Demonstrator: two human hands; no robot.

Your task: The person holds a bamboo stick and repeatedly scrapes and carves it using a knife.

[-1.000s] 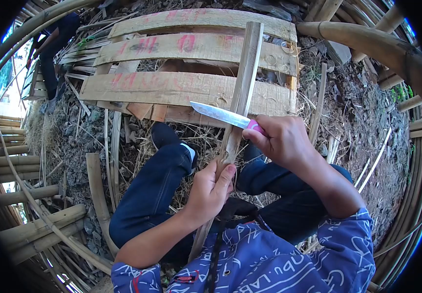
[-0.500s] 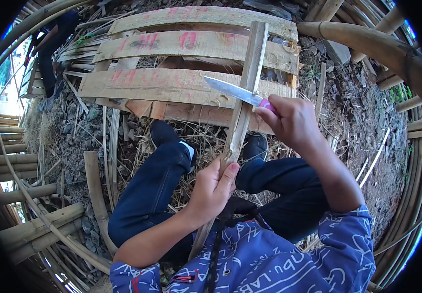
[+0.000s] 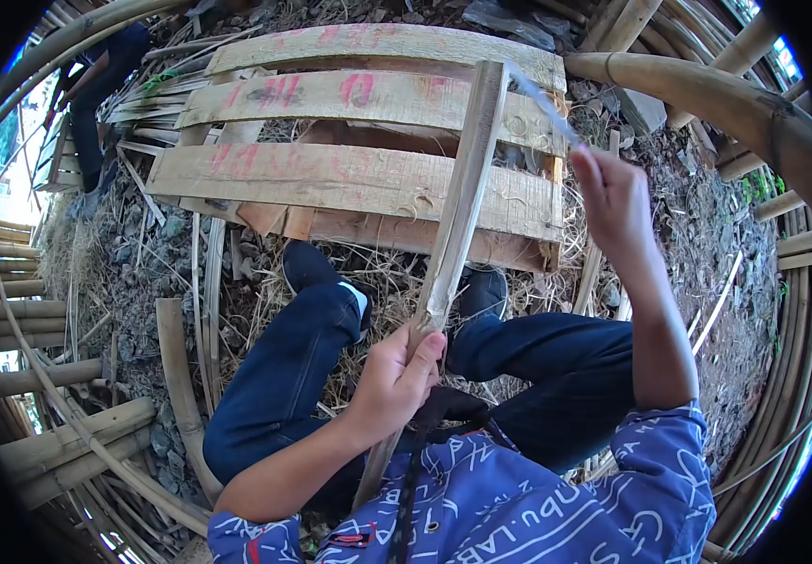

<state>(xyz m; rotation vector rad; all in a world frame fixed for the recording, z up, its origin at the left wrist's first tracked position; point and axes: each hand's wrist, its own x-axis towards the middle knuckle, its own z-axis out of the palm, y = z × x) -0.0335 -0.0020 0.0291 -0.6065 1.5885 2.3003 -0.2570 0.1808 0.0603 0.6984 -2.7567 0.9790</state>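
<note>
A long split strip of bamboo (image 3: pixel 462 197) slants from my lap up across the slatted wooden crate. My left hand (image 3: pixel 397 381) is wrapped round its lower part, just below a rough, notched patch. In my right hand (image 3: pixel 617 197) is a knife (image 3: pixel 539 105), its blade pointing up and to the left, blurred by motion. The knife's tip is near the far end of the bamboo; I cannot tell whether they touch. The fingers of my right hand hide most of the handle.
Under the bamboo stands the crate (image 3: pixel 284 179), with curled shavings on its slats. A thick bamboo pole (image 3: pixel 707 89) arches at the upper right. Bamboo rails (image 3: pixel 77 437) run along the left. Another person's leg (image 3: pixel 86 132) shows at the upper left. Straw and stones litter the ground.
The knife has moved from the middle of the bamboo up and right to beyond its far end, its blade now angled more steeply. My left hand keeps its grip on the bamboo.
</note>
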